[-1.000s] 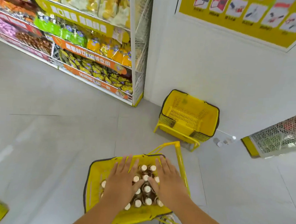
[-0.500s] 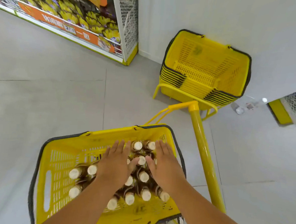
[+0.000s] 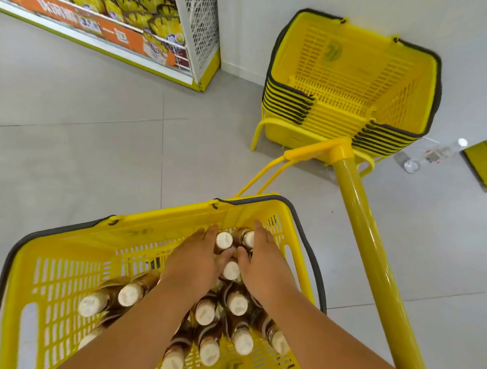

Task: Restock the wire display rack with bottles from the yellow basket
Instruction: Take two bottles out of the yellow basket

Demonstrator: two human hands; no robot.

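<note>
**Hands lowered among bottles in the yellow basket**

A floor of large pale grey tiles point(image 3: 76, 151) is shown, bounded by a white wall point(image 3: 246, 27). A shelving unit with a white mesh end panel point(image 3: 199, 24), stocked with yellow packets, is seen at upper left. A stack of nested yellow plastic baskets point(image 3: 354, 77) is placed against the wall.

The yellow slatted plastic basket with grey handles point(image 3: 60, 273) is located at the bottom of the view, beside a yellow metal pole point(image 3: 371, 266). Brown bottles with cream caps point(image 3: 238, 303) are held in it, crowded toward its right half, some upright and some leaning.

The left hand point(image 3: 193, 266) and right hand point(image 3: 263, 266) are placed among the bottles, fingers extended downward and thumbs nearly touching over one cap. Whether any bottle is gripped cannot be told, as the fingertips are hidden. Small items on the floor at right point(image 3: 412, 163) are too blurred to identify. The basket's near edge is cut off.
</note>
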